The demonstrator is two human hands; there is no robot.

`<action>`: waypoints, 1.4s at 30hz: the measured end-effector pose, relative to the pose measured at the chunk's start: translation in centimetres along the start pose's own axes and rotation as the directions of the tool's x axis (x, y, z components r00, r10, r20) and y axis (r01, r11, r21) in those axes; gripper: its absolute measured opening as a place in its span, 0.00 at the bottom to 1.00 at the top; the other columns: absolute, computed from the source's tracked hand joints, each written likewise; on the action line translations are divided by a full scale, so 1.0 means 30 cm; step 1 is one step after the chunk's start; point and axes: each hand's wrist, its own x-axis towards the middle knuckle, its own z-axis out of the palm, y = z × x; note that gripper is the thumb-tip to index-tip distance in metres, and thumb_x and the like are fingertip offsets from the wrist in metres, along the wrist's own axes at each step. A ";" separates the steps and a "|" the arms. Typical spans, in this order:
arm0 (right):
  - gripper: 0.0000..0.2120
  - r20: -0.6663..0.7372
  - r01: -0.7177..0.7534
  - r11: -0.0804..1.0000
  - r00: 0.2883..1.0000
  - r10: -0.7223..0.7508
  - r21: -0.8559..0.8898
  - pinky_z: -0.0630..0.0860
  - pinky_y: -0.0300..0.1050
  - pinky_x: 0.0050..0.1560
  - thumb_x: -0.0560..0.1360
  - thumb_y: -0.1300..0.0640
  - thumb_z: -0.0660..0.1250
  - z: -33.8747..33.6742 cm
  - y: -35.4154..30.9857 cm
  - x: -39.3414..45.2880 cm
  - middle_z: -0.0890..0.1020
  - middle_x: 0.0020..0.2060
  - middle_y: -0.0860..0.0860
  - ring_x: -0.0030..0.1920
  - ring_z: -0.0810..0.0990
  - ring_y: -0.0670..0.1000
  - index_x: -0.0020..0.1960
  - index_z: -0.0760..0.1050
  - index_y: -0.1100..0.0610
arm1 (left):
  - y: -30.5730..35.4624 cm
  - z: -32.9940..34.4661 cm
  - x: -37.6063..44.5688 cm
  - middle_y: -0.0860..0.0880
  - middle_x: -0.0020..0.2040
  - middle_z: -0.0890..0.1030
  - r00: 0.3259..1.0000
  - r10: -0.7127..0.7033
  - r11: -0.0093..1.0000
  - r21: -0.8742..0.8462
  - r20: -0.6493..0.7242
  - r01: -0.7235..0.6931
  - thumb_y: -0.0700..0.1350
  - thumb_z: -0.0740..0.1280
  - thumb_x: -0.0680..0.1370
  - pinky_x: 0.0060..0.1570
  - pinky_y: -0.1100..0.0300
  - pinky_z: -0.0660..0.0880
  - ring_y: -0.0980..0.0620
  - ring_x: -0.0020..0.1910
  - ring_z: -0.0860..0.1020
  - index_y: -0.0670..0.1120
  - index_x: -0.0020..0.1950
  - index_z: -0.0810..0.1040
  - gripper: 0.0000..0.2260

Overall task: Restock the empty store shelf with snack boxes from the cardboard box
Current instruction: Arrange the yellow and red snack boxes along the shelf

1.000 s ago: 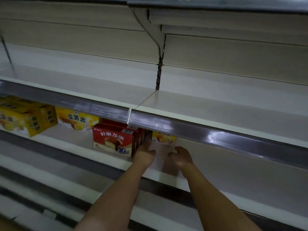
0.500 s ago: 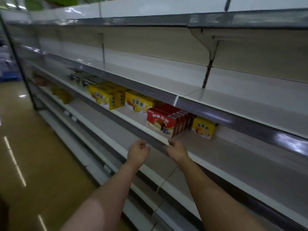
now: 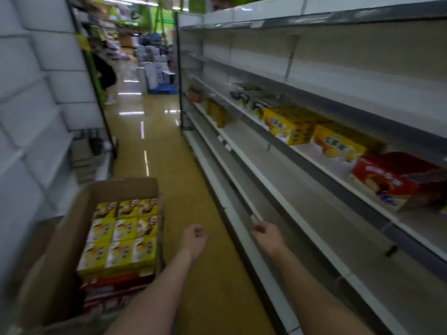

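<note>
Head cam, store aisle: two bare forearms reach fwd over the yellow floor [image 3: 193,189], both hands holding nothing. Left hand [image 3: 194,238] hangs w/ fingers loosely curled into the palm; right hand [image 3: 267,236] is the same, fingers curled under, just in front of the lower shelf edge [image 3: 244,201] — whether it touches the edge can't be told through the blur. Near left, an open cardboard box [image 3: 72,235] sits on the floor, its flaps up; inside, yellow snack boxes [image 3: 121,234] lie packed face-up in a 3-by-3 grid, w/ red-and-white boxes [image 3: 113,290] showing at the box's near end below them. To the right runs the store shelf [image 3: 338,238], several tiers, mostly bare. On its mid tier, nearest the camera, a red snack box [image 3: 391,180] stands at the front edge w/ more red behind it; just beyond it a yellow carton [image 3: 341,145], then a second yellow carton [image 3: 289,125], each w/ a small gap between. Farther along that tier are dark packs [image 3: 244,95], too blurred to read. One tier lower and farther down, a yellow pack [image 3: 216,112] stands alone. Left side holds white stacked goods [image 3: 36,93]. At the aisle's far end: a person in dark clothes [image 3: 106,73], stacked cartons on a blue pallet [image 3: 164,89], green signage overhead.
</note>
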 end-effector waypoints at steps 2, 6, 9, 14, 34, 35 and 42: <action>0.19 0.082 0.018 1.000 0.996 -0.016 -0.023 0.71 0.44 0.62 0.78 0.59 0.63 0.144 -0.055 -0.006 0.76 0.64 0.54 0.62 0.75 0.54 0.68 0.70 0.60 | -0.090 -0.138 0.019 0.41 0.58 0.78 0.994 -0.056 0.998 0.004 -0.092 0.056 0.36 0.65 0.78 0.52 0.57 0.71 0.46 0.53 0.75 0.38 0.63 0.74 0.14; 0.20 0.230 0.037 0.997 0.973 -0.020 -0.068 0.69 0.43 0.65 0.78 0.59 0.64 0.413 -0.143 -0.023 0.74 0.66 0.55 0.65 0.73 0.54 0.69 0.70 0.61 | -0.255 -0.366 0.020 0.47 0.59 0.76 0.972 -0.148 0.987 0.034 -0.182 0.157 0.42 0.62 0.80 0.51 0.58 0.71 0.48 0.56 0.74 0.44 0.64 0.73 0.13; 0.19 0.301 0.043 0.995 0.953 -0.016 -0.085 0.68 0.42 0.63 0.78 0.60 0.65 0.598 -0.190 -0.034 0.74 0.65 0.56 0.66 0.72 0.53 0.68 0.70 0.62 | -0.375 -0.509 0.009 0.46 0.65 0.74 0.960 -0.185 0.980 0.027 -0.209 0.195 0.42 0.63 0.80 0.51 0.59 0.71 0.49 0.56 0.76 0.44 0.69 0.71 0.17; 0.17 0.375 0.020 0.995 0.927 0.020 -0.102 0.71 0.45 0.60 0.77 0.58 0.64 0.817 -0.243 -0.039 0.77 0.61 0.54 0.61 0.75 0.53 0.65 0.72 0.59 | -0.524 -0.666 0.005 0.45 0.64 0.75 0.935 -0.259 0.963 0.004 -0.244 0.268 0.43 0.64 0.79 0.58 0.56 0.70 0.47 0.62 0.74 0.43 0.67 0.72 0.16; 0.35 0.513 -0.102 0.990 0.847 0.139 -0.100 0.68 0.45 0.61 0.76 0.58 0.65 1.202 -0.280 0.339 0.60 0.75 0.56 0.72 0.64 0.56 0.77 0.52 0.58 | -0.597 -0.577 0.436 0.43 0.66 0.74 0.924 -0.337 0.940 -0.012 -0.180 0.340 0.37 0.62 0.78 0.58 0.58 0.72 0.46 0.63 0.74 0.42 0.67 0.72 0.17; 0.35 0.517 -0.128 0.988 0.842 0.156 -0.091 0.67 0.46 0.62 0.76 0.59 0.65 1.223 -0.276 0.359 0.59 0.75 0.55 0.73 0.62 0.57 0.77 0.51 0.58 | -0.598 -0.567 0.459 0.43 0.67 0.74 0.923 -0.345 0.937 -0.011 -0.171 0.348 0.37 0.63 0.78 0.59 0.57 0.72 0.46 0.64 0.73 0.42 0.67 0.72 0.17; 0.34 0.495 -0.264 0.960 0.824 0.275 -0.092 0.68 0.45 0.57 0.76 0.63 0.62 1.337 -0.233 0.485 0.56 0.76 0.56 0.73 0.61 0.58 0.77 0.48 0.59 | -0.653 -0.520 0.617 0.43 0.69 0.70 0.939 -0.318 0.948 -0.013 -0.129 0.319 0.36 0.62 0.78 0.55 0.60 0.70 0.46 0.66 0.71 0.42 0.68 0.70 0.18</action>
